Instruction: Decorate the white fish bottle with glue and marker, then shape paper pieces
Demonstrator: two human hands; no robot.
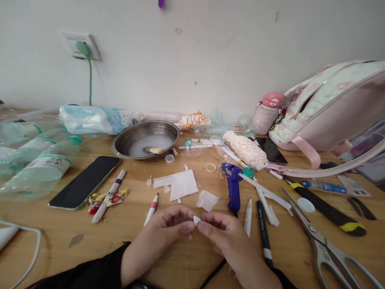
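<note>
"White, with a pointed tip: what is that small piece (196, 220) at the lower middle of the frame?"

"Its material is too small to tell. The left hand (168, 226) pinches it between thumb and bent fingers, and the right hand (225, 233) grips its other side the same way, thumb and forefinger drawn close."

"And just above?"

"A thin, flat white sheet (185, 184) with straight cut edges, and beside it a crumpled, ragged scrap (208, 200), both on the wood-grained table (102, 249)."

"What about the right half?"

"A smooth blue glue gun (233, 188) near the centre, metal scissors (313, 228) with long blades at lower right, and a rough white fish shape (248, 150) with orange scale lines above them."

"Metal at centre left, too?"

"Yes, a round, shiny bowl (116, 149) holding cloudy liquid (150, 141)."

"Any writing?"

"The black marker (264, 230) at lower right reads 'Acrylic', then a word too small to be sure of. At far left, the clear, green-capped bottle (49, 172) carries a pale label (54, 161) with Chinese characters, too blurred to read. No brand is clear on the glue gun."
</note>
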